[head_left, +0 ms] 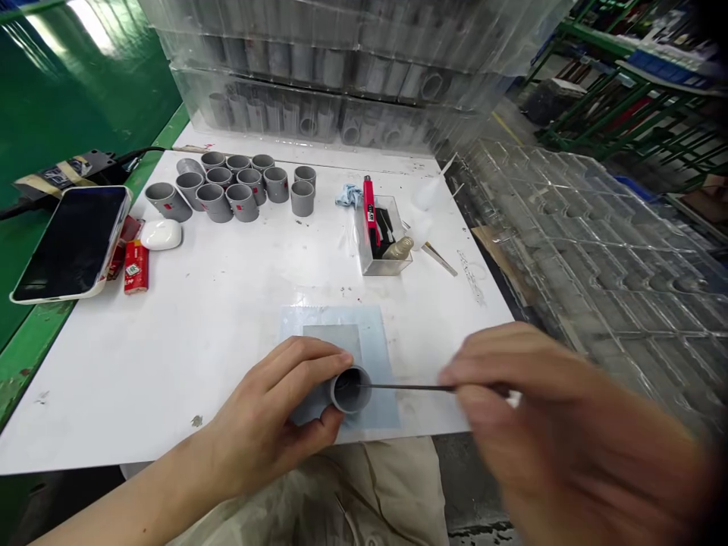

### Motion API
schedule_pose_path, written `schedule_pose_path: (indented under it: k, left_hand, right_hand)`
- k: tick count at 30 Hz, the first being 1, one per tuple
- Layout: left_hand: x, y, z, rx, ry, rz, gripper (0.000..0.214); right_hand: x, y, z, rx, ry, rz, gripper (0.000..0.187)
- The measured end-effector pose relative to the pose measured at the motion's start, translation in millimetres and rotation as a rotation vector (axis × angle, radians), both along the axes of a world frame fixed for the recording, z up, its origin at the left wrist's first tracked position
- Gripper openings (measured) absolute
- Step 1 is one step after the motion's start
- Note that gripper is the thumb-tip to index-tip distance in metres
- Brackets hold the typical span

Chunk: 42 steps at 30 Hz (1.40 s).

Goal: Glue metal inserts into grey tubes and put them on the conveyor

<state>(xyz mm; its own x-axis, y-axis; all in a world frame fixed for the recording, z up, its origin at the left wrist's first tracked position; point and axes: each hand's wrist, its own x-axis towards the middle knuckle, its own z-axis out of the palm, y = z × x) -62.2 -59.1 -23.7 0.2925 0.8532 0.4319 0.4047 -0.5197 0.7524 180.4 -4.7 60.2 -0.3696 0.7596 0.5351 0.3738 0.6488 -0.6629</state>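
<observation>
Near the table's front edge, my left hand grips a grey cylindrical sleeve between thumb and fingers, its open end turned toward me. My right hand, blurred by motion, pinches a thin dark rod-like tool. The tool's far end reaches into the mouth of the sleeve; its tip is hidden inside. Under the sleeve lies a light blue cloth with a grey square sheet on it.
Several grey sleeves stand at the back left. A clear box holds a red-handled cutter; tweezers lie beside it. A phone rests at the left edge. Stacked clear trays rise behind; more trays are right.
</observation>
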Motion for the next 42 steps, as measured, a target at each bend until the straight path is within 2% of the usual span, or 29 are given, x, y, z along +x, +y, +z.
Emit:
schedule_pose_path:
  k: [3, 9, 17, 24, 27, 30, 32, 35, 39, 42]
  left_hand:
    - [0, 0, -0.6, 0.01, -0.002, 0.003, 0.055]
    - [1, 2, -0.9, 0.022, 0.001, -0.02, 0.056]
    - [2, 3, -2.1, 0.047, 0.014, -0.026, 0.06]
    - [1, 4, -2.8, 0.05, 0.016, -0.039, 0.06]
    - [2, 4, -1.6, 0.035, 0.027, -0.029, 0.061]
    - [3, 3, 0.4, 0.02, 0.031, -0.003, 0.06]
    - [4, 3, 1.5, 0.03, 0.035, 0.008, 0.058]
    - [3, 2, 1.2, 0.037, 0.044, 0.024, 0.057]
    - [1, 1, -2.5, -0.045, 0.029, 0.083, 0.056]
    - [0, 1, -4.6, -0.121, 0.03, 0.141, 0.05]
  right_hand:
    - [-19, 0, -7.6, -0.055, -0.01, 0.106, 0.021]
    - [-25, 7, -17.2, -0.085, -0.036, 0.145, 0.011]
    - [-26, 11, -7.2, 0.026, -0.139, 0.102, 0.007]
    - [-25, 11, -3.0, 0.033, -0.141, 0.12, 0.01]
    - [-19, 4, 9.3, -0.025, -0.085, 0.037, 0.014]
    - [-11, 5, 21.8, -0.053, 0.093, -0.171, 0.01]
    - [-8, 15, 25.0, -0.029, 0.183, -0.317, 0.007]
    - [-4, 46, 21.3, 0.07, 0.142, -0.431, 0.006]
    - [-3, 90, 13.2, 0.176, 0.044, -0.43, 0.011]
    - [-7, 107, 9.6, 0.199, 0.004, -0.442, 0.016]
